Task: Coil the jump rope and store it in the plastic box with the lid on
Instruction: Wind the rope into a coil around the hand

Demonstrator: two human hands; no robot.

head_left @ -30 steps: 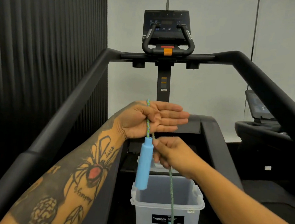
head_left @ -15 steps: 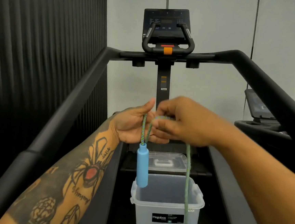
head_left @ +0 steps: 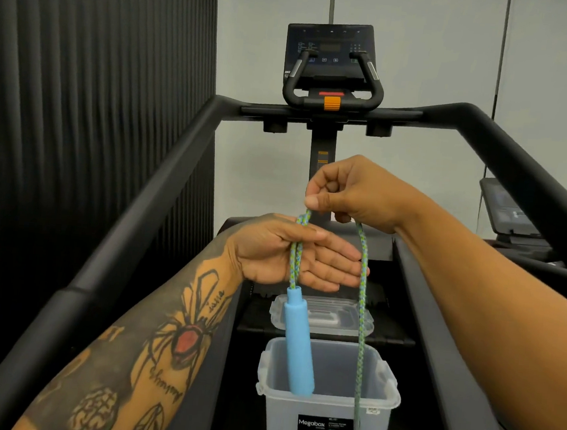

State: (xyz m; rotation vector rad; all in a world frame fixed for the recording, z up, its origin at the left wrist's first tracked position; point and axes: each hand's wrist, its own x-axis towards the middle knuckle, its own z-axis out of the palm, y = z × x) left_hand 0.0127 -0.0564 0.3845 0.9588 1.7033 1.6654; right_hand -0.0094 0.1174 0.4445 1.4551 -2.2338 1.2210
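Head view: the jump rope (head_left: pixel 362 290), a green-and-blue braid, hangs in the air above the treadmill (head_left: pixel 145 209), held by both hands. Two strands run down across the left grip (head_left: pixel 319 259), whose palm faces the camera with its fingers straight toward 3 o'clock and its thumb pinning the strands to the palm. The blue handle (head_left: pixel 299 344) dangles just below that palm at 6 o'clock, its lower end in line with the open mouth of the plastic box (head_left: pixel 334 401).

The right grip (head_left: pixel 352 193), at 1 o'clock from the left, is clenched, pinching the top of the loop. From it one long strand drops past the left fingertips, crosses in front of the box and runs out of sight at the lower edge.

The clear box stands on the dark treadmill deck, with the lid (head_left: pixel 328 316) lying flat just beyond it at 12 o'clock. Black handrails rise on both sides to the console (head_left: pixel 330 54). A dark ribbed wall (head_left: pixel 90 95) stands at 9 o'clock, a pale wall at 12, and another machine (head_left: pixel 508 214) at 3.
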